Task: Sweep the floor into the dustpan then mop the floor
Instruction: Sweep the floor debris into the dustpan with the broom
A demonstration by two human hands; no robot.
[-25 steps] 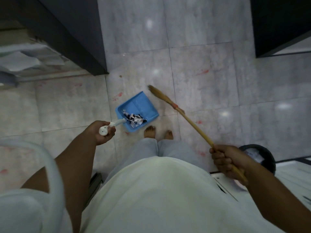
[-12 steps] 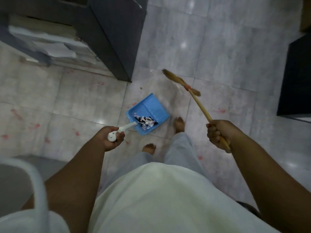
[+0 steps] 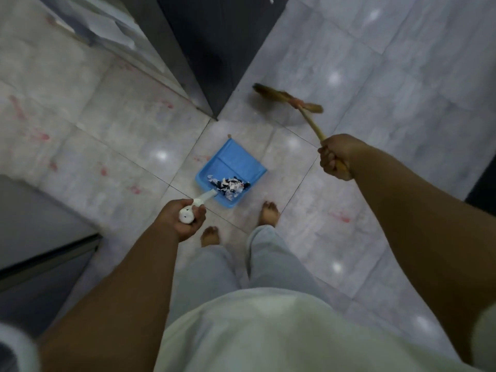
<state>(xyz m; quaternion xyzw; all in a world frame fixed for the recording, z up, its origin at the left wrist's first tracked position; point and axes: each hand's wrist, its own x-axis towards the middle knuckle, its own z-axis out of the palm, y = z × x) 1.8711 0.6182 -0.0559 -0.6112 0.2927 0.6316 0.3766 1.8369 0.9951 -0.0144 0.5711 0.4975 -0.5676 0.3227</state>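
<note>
Dustpan (image 3: 231,162): blue w/ white handle in left hand (image 3: 185,220) grip, paper scraps (image 3: 230,187) at back; broom (image 3: 284,96) in right hand (image 3: 335,159) grip.

Blue dustpan (image 3: 233,162) holding paper scraps (image 3: 230,187); straw broom (image 3: 290,100) blurred beyond it.

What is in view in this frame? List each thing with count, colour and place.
dustpan: one, blue with a white handle, centre, ahead of the feet
scraps: one pile, white and dark, in the dustpan near its handle
broom: one, brown, upper right, head near the cabinet's corner
floor: grey tiles, all around
marks: several, red, scattered over the tiles
cabinet: one, dark, top centre
left hand: one, grips the dustpan's handle
right hand: one, grips the broom's stick
feet: two, bare, on the tiles behind the dustpan
</note>
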